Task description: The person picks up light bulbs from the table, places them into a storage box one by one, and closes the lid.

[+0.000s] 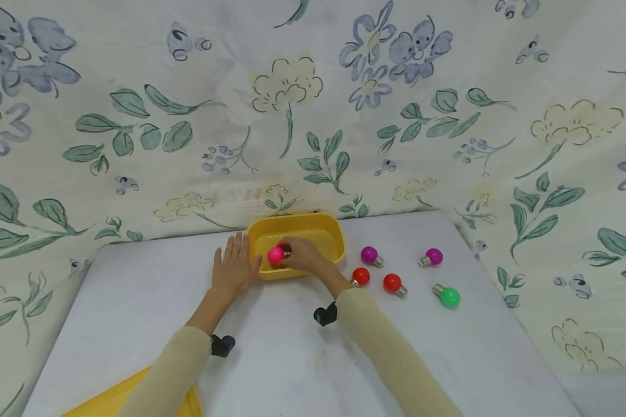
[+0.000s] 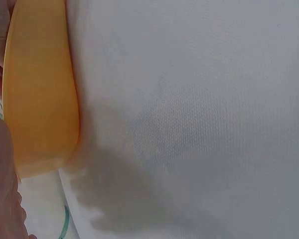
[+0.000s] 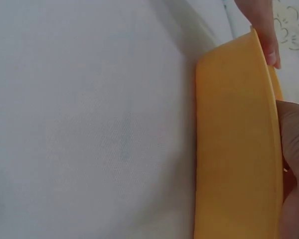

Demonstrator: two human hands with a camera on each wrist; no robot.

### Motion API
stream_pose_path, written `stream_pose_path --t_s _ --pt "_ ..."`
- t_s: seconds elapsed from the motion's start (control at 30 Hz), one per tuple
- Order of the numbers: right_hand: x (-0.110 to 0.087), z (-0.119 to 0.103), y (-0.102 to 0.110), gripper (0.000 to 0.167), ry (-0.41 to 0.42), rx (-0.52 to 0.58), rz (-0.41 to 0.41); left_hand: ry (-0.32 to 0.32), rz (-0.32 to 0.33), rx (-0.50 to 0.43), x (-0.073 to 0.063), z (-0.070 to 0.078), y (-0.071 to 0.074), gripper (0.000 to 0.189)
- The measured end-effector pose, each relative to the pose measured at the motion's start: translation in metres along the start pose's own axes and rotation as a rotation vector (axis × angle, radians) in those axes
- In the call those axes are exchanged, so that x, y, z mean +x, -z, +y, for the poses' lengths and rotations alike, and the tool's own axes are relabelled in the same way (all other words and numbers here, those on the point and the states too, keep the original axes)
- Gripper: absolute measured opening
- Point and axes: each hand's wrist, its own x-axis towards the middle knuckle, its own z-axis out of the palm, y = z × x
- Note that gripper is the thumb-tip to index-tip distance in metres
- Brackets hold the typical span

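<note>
A yellow plastic tub (image 1: 294,222) stands at the back of the table. Inside it, my right hand (image 1: 299,255) holds a pink light bulb (image 1: 276,255) by its metal base end. The right wrist view shows the tub wall (image 3: 236,144) with part of my right hand (image 3: 294,137) over the rim; the bulb is mostly hidden there. At the tub's left end my left hand (image 1: 233,266) rests against the rim, fingers straight and thumb over the edge. In the left wrist view, only part of the left hand (image 2: 2,174) shows beside the tub (image 2: 42,89).
Right of the tub lie two purple bulbs (image 1: 368,255), two red bulbs (image 1: 392,282) and a green bulb (image 1: 450,297). A yellow tray (image 1: 120,397) sits at the table's front left, partly behind my left sleeve. Flowered cloth (image 1: 292,133) hangs behind the white table (image 1: 271,347).
</note>
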Motion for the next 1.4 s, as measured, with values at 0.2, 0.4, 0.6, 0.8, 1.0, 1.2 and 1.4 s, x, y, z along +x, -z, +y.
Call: stream_pose_path --t_s 0.2,0.4,0.6,0.8,1.0,1.2,1.4 --pt "0.0013 -0.0018 -0.0014 0.043 -0.039 -0.024 -0.021 0.003 -0.005 0.008 0.0008 0.0002 -0.0019 0.074" --pt "0.0030 -0.0010 -0.0018 0.044 -0.034 -0.058 -0.041 -0.001 0.003 0.001 0.0009 0.0007 -0.0012 0.073" --pt "0.0033 -0.0005 -0.0027 0.043 -0.053 -0.056 -0.050 -0.001 -0.002 0.000 0.0008 0.0015 0.0001 0.073" --pt "0.0028 -0.0013 -0.0023 0.043 -0.072 -0.055 -0.057 -0.002 -0.006 0.000 0.0004 0.0020 0.0009 0.073" --pt "0.0021 -0.0021 -0.0017 0.041 -0.067 -0.050 -0.060 0.002 -0.006 -0.008 -0.0004 0.0013 0.0011 0.073" --pt "0.0022 -0.0028 -0.0012 0.043 -0.077 -0.051 -0.066 0.002 -0.008 -0.005 -0.0002 0.0012 0.0010 0.073" --pt "0.0025 -0.0027 -0.0014 0.047 -0.092 -0.044 -0.069 0.002 -0.009 -0.009 0.0007 0.0009 0.0004 0.073"
